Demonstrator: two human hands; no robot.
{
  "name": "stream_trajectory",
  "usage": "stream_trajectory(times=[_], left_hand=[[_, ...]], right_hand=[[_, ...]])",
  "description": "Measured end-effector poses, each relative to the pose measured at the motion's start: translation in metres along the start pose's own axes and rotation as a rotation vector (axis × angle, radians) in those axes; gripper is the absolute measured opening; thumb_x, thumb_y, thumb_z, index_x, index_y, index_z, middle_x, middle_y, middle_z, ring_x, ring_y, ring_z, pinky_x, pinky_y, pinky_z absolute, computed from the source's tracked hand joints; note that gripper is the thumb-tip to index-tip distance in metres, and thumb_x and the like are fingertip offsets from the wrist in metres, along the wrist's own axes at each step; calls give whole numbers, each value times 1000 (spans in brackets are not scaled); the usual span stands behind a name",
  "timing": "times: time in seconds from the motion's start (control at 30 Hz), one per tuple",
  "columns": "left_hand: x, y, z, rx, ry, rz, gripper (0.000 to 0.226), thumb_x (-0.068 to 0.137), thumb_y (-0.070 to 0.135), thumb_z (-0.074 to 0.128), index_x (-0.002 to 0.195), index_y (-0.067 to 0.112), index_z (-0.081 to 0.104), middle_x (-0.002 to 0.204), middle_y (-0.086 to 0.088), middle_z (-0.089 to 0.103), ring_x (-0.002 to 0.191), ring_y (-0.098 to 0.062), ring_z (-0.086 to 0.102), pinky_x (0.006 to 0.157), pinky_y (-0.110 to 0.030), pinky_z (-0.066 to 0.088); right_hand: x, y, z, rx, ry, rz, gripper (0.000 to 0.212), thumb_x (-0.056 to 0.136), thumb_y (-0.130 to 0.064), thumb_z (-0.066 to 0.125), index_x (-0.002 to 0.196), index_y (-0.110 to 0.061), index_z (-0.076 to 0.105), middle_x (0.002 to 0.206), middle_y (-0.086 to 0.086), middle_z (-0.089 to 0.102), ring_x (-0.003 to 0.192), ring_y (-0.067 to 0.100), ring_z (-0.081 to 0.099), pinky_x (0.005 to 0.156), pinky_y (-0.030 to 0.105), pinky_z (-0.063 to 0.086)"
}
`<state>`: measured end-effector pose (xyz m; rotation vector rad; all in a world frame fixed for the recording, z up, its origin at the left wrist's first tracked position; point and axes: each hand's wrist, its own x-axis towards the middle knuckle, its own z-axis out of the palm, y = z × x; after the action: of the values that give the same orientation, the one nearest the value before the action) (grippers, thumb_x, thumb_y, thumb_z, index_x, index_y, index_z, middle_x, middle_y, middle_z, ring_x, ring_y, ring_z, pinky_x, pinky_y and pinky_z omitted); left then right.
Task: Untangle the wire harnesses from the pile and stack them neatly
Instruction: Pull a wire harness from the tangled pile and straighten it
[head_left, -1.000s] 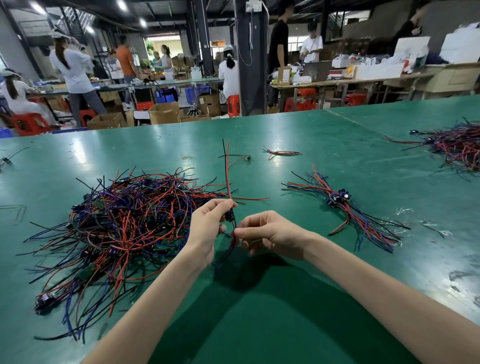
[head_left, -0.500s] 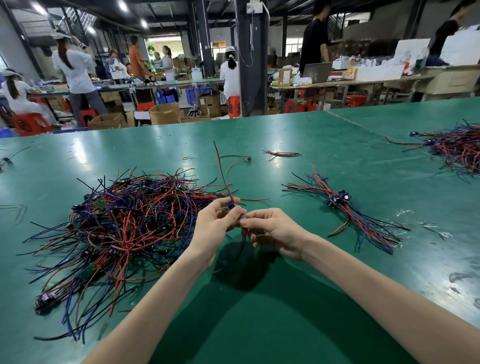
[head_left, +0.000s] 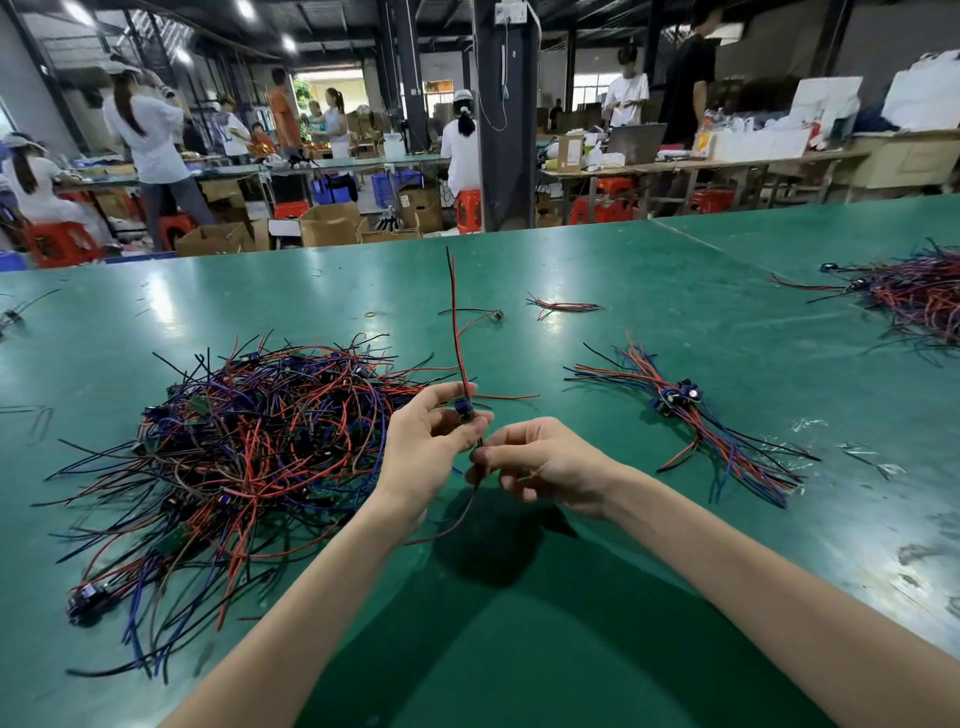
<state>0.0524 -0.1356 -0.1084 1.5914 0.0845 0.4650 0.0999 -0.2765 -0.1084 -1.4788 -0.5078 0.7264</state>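
A big tangled pile of red, blue and black wire harnesses (head_left: 244, 447) lies on the green table (head_left: 675, 322) at the left. A neat stack of harnesses (head_left: 691, 415) lies at the right. Between them, above the table, my left hand (head_left: 426, 447) pinches one harness (head_left: 460, 343) at its small blue connector; its red and black wires stand upright. My right hand (head_left: 545, 465) pinches the same harness's lower wires just under the connector, and their ends hang down towards the table.
A loose single harness (head_left: 478, 314) and a small bundle of wires (head_left: 563, 305) lie farther back. Another pile (head_left: 919, 296) sits at the far right. People work at benches beyond the table's far edge.
The upright wires have swung from leaning left to nearly vertical. My hands, which were touching, have drawn slightly apart, the right one sliding down the lower wires.
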Motion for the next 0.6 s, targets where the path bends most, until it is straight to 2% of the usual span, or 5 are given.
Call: stream_trajectory(times=[0.17,0.3,0.43,0.5,0.6], left_hand=[[0,4,-1,-52,7,-15,31,79,-3,71,100,18,63,67,5,69,64,-3,63,61,-13,49],[1,5,-2,-114,6,-46,30,81,-6,68,103,13,60,61,4,69,63,-9,68,59,-17,52],[0,5,-2,-195,26,-94,30,79,-7,68,103,10,59,60,3,67,64,-11,68,61,-20,55],[1,5,-3,-246,40,-138,30,78,-7,69,101,11,61,69,-1,70,66,-11,69,64,-22,56],[1,6,-5,-284,27,-193,26,76,-6,69,96,11,66,82,-9,71,69,-12,70,68,-23,56]], right_hand=[[0,-2,-1,82,-2,19,15,87,-2,62,73,-7,62,66,8,64,38,5,33,34,14,25],[0,-1,-3,102,-47,41,14,88,-7,62,74,-7,63,62,3,61,40,4,28,33,13,23],[0,1,-2,128,-79,43,21,90,-9,59,70,-13,63,68,5,66,39,3,38,34,13,28],[0,2,-1,118,-90,52,16,89,-8,59,75,-14,63,76,9,71,43,5,48,38,14,35],[0,4,-1,114,-105,75,9,88,-8,61,80,-13,62,79,9,72,46,6,52,44,15,41]])
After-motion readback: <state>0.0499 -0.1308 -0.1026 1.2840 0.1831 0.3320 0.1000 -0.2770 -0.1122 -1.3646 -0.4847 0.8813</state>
